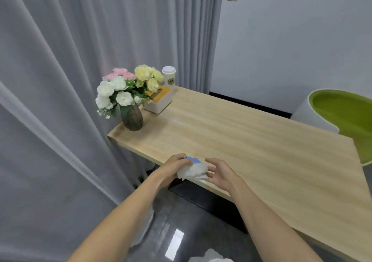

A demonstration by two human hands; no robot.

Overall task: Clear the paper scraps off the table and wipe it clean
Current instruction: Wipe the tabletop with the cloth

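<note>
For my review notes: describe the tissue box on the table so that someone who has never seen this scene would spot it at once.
Start at the far left corner of the wooden table, by the grey curtain. The tissue box sits there between the vase of flowers and the white lidded cup. It alone is rectangular, cream-sided with an orange top.

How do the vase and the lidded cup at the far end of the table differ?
The vase is dark, rounded and holds flowers; the cup is white, straight-sided and closed with a lid. The vase stands at the table's corner, the cup farther back behind the tissue box. Both stand upright.
</note>
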